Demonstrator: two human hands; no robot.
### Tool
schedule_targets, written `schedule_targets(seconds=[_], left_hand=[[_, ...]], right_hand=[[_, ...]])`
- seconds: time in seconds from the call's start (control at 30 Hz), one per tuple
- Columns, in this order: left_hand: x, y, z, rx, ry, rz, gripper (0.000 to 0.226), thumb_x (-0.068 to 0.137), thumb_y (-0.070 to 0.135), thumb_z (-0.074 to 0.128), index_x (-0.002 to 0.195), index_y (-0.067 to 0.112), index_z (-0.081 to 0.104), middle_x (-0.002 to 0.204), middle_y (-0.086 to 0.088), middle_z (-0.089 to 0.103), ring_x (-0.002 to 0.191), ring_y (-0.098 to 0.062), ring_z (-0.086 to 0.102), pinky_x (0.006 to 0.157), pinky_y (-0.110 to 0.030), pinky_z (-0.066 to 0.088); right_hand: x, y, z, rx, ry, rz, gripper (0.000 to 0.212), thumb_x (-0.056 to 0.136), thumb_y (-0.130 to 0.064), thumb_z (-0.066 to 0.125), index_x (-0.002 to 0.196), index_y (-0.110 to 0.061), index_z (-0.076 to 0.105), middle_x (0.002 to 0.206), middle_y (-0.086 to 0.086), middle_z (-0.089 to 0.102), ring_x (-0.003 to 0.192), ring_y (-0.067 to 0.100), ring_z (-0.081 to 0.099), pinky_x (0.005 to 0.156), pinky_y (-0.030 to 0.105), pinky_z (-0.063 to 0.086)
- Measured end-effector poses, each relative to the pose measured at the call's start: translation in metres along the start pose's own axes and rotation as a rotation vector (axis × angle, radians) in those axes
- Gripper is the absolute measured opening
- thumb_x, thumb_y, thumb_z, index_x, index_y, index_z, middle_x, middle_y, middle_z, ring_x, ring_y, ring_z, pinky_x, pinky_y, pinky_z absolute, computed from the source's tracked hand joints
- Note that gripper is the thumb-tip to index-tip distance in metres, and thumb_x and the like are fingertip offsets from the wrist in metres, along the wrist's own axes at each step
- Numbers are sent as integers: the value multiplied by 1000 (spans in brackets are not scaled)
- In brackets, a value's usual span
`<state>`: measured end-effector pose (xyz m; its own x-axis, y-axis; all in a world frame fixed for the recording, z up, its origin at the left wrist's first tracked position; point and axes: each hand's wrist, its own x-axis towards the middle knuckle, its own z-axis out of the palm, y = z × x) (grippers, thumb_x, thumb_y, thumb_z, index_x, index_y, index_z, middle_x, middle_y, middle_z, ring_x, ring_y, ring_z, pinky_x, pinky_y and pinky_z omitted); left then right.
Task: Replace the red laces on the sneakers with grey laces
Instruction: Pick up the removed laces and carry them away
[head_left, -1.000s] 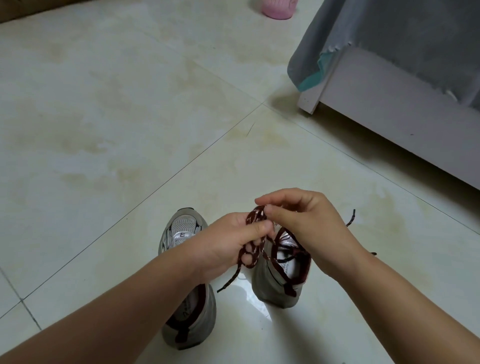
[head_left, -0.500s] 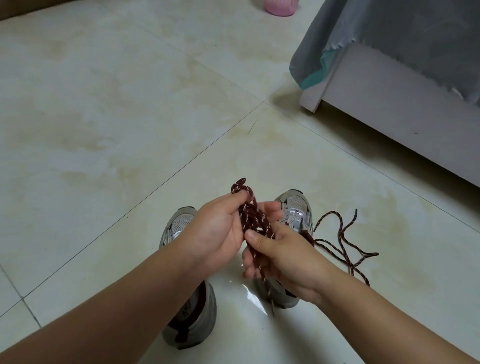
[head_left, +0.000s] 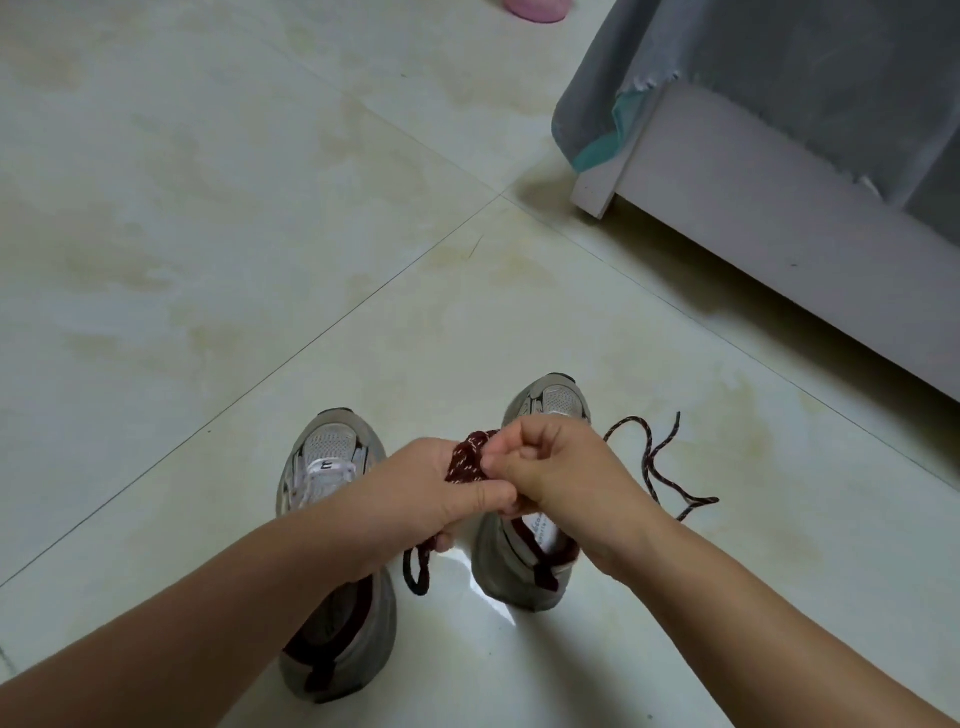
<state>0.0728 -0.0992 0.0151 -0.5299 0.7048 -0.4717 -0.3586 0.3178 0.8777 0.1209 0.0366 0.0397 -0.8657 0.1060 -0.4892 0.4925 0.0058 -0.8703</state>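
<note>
On the pale tiled floor (head_left: 208, 234), with a grey-draped bed frame (head_left: 753, 218) at two o'clock, two grey sneakers stand side by side. The left sneaker (head_left: 332, 457), at seven o'clock, shows a pale lace; the right sneaker (head_left: 550, 400) looks unlaced. Above them the left hand (head_left: 436, 488) grips the red lace bundle (head_left: 467, 460), and the right hand (head_left: 550, 467) pinches it, the two hands touching. Half a second ago the right hand was lower, under the bundle; now it has come up beside it, so the winding continues. A second red lace (head_left: 660, 462) lies loose at four o'clock. I think the red laces are out; no spare grey lace is visible.
</note>
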Motion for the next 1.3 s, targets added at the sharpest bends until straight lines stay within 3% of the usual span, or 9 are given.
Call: schedule_targets(seconds=[0.07, 0.17, 0.27, 0.4, 0.5, 0.77, 0.97, 1.17, 1.3], left_hand=[[4, -3, 1, -41, 60, -42, 27, 84, 32, 62, 61, 17, 60, 44, 10, 33, 37, -6, 28, 40, -18, 31], [9, -5, -5, -100, 169, -90, 34, 93, 32, 48, 64, 13, 48, 43, 11, 30, 38, -7, 25, 40, -18, 30], [11, -10, -10, -149, 232, -111, 34, 93, 30, 49, 64, 13, 48, 45, 9, 37, 40, -7, 33, 42, -20, 34], [14, -17, -11, -205, 278, -142, 33, 92, 28, 50, 63, 13, 51, 50, 6, 46, 43, -7, 42, 43, -20, 37], [16, -19, -8, -248, 289, -158, 32, 93, 26, 50, 63, 13, 52, 50, 5, 48, 42, -7, 43, 41, -18, 38], [20, -18, -16, -288, 371, -153, 34, 93, 25, 50, 60, 15, 52, 52, 5, 48, 42, -7, 43, 42, -19, 38], [22, -17, -16, -327, 403, -170, 32, 93, 25, 49, 63, 14, 50, 51, 5, 47, 43, -7, 43, 45, -20, 38], [14, -8, -12, -356, 410, -129, 29, 93, 23, 49, 67, 12, 53, 58, 1, 63, 50, -9, 59, 47, -21, 49], [9, 12, -6, -309, 390, -40, 24, 94, 21, 48, 73, 11, 56, 78, -3, 73, 67, -15, 70, 59, -23, 57]], right_hand=[[5, 3, -7, 0, 13, -28, 23, 86, -6, 59, 66, -17, 62, 54, -1, 59, 52, 11, 52, 56, 20, 47], [26, 23, -45, -144, 413, -94, 21, 83, -7, 59, 68, -21, 65, 69, -2, 63, 64, 8, 54, 60, 20, 44], [43, 63, -101, -580, 712, 71, 26, 85, -9, 55, 109, -10, 62, 111, 9, 63, 101, 23, 57, 84, 27, 41], [48, 117, -134, -890, 493, 449, 63, 79, -34, 68, 128, -7, 40, 133, 13, 42, 124, 36, 38, 99, 44, 38], [50, 138, -130, -983, 387, 483, 81, 77, -37, 70, 138, -11, 24, 139, 7, 30, 128, 33, 29, 101, 47, 35], [48, 157, -120, -872, 579, 406, 25, 88, -14, 52, 110, -3, 49, 113, 18, 48, 104, 36, 47, 81, 34, 38], [39, 169, -123, -1181, 395, 369, 14, 84, -3, 38, 91, -10, 48, 98, 12, 57, 86, 27, 49, 68, 28, 35], [45, 103, -131, -707, 496, 330, 21, 83, -9, 56, 64, 0, 59, 69, 19, 61, 58, 27, 51, 53, 25, 38], [26, 33, -108, -383, 340, 185, 24, 82, 6, 50, 61, -5, 55, 58, 11, 59, 45, 15, 49, 44, 21, 37]])
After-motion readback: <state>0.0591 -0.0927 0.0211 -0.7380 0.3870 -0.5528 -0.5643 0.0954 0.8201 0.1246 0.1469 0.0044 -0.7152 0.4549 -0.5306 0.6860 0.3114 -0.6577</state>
